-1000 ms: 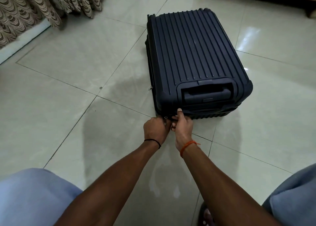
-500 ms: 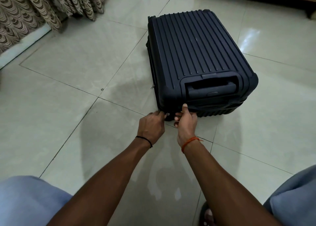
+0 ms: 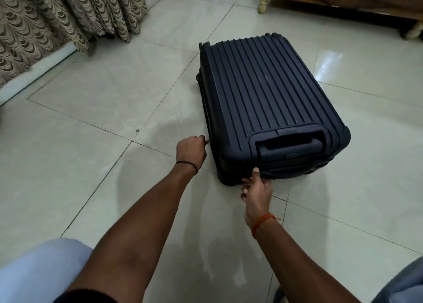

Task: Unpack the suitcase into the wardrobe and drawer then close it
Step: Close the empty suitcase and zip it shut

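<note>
- Lying flat on the tiled floor (image 3: 96, 110), the dark blue ribbed suitcase (image 3: 263, 101) has its recessed handle (image 3: 289, 147) at the end nearest the person.
- Against the picture from a second ago, the left hand (image 3: 191, 152) has left the suitcase's near corner and travelled up along its left side; its fingers are curled and pinch a small metal zip pull (image 3: 207, 140) at the seam there.
- The right hand (image 3: 257, 187) has stayed at the suitcase's near edge, but now sits alone: thumb raised against the shell below the handle, other fingers bent at the bottom edge. Whether it grips anything there cannot be told.
- The two hands, touching at the suitcase's corner earlier, are now well apart.
- Patterned curtains (image 3: 57, 23) hang far left of the suitcase, and wooden furniture (image 3: 343, 0) stands beyond it.
</note>
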